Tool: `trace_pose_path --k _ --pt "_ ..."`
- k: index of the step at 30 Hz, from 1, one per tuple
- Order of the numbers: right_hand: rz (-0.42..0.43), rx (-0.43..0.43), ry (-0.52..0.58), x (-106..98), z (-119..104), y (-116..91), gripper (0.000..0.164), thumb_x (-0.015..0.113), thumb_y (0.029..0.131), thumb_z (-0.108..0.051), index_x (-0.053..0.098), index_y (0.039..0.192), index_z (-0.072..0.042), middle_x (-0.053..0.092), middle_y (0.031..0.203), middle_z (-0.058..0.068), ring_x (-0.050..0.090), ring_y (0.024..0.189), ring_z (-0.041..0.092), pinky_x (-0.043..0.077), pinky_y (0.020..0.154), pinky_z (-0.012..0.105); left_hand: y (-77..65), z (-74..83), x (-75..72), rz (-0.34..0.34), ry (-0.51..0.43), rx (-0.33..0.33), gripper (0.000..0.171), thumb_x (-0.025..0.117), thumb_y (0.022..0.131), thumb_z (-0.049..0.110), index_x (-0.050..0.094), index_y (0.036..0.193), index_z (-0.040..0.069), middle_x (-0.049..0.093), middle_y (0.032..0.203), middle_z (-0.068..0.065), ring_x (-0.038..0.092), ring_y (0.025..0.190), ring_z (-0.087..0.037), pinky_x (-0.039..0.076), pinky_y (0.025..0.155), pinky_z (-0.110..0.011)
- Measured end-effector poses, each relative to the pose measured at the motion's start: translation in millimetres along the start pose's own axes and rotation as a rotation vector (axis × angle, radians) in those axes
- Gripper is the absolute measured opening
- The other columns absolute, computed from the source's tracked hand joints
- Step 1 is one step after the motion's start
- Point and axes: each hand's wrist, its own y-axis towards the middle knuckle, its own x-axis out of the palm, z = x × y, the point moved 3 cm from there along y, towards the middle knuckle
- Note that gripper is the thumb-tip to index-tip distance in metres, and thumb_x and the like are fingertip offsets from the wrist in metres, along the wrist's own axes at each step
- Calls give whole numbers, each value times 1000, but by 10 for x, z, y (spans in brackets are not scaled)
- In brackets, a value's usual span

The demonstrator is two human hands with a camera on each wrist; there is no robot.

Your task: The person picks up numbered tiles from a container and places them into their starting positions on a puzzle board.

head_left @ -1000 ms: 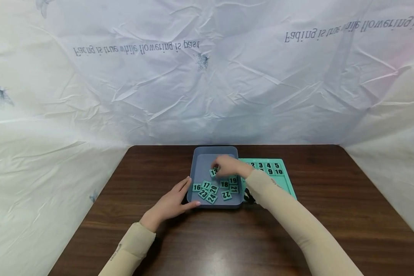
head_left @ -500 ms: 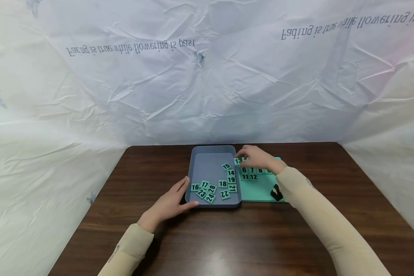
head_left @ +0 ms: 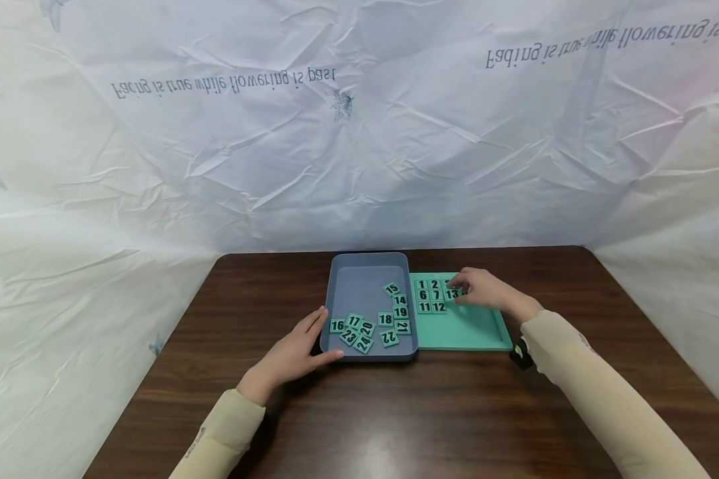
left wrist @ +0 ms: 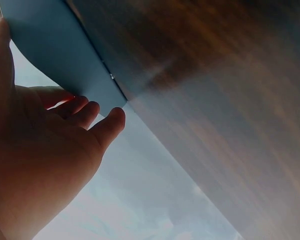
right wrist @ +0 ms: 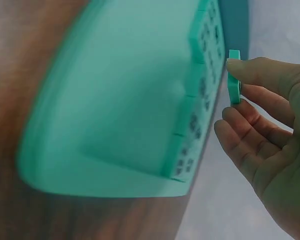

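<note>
My right hand pinches a small green number tile marked 13 between thumb and fingers, above the green board. In the right wrist view the tile is seen edge-on, apart from the row of tiles below. Tiles 1, 2, 6, 7, 11 and 12 sit on the board's upper left; the hand hides those farther right. My left hand rests against the near left corner of the grey-blue tray, fingers along its side and thumb at the front. The left wrist view shows fingertips touching the tray wall.
Inside the tray lie several loose tiles, including a tile 15 and a tile 16, some tilted or turned. Tray and board stand side by side on a dark wooden table. Pale printed sheeting hangs behind and at the sides.
My right hand has picked tile 13 out of the tray and carried it rightward over the board, beside tile 7. The left hand stays at the tray's corner.
</note>
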Motion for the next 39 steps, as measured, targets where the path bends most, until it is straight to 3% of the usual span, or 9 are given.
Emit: trace_pose_path --k 12,25,32,39 --pt "-9 -7 -4 165 77 -126 35 75 91 -11 69 122 3 61 107 11 55 85 18 49 73 39 -4 -36 13 2 1 -3 103 55 89 74 21 162 11 16 168 -5 23 151 -28 33 115 -51" --pt "32 49 -77 221 103 -155 38 79 89 -17 68 121 1 62 110 15 60 94 27 52 77 44 -22 9 -12 -14 5 -7 101 57 91 70 19 162 11 16 168 -7 22 151 -28 32 115 -51" --pt "24 52 -24 246 92 -137 35 77 90 -13 68 120 2 62 92 4 53 78 17 45 67 37 -38 3 -12 -9 7 -11 101 58 90 71 20 162 10 17 168 -7 23 151 -29 33 115 -51" --pt "16 61 -2 252 37 -128 34 76 91 -14 67 120 2 65 93 5 57 79 15 47 67 37 -35 23 -18 -10 11 -8 100 58 91 69 20 162 10 17 168 -8 24 151 -30 33 115 -51"
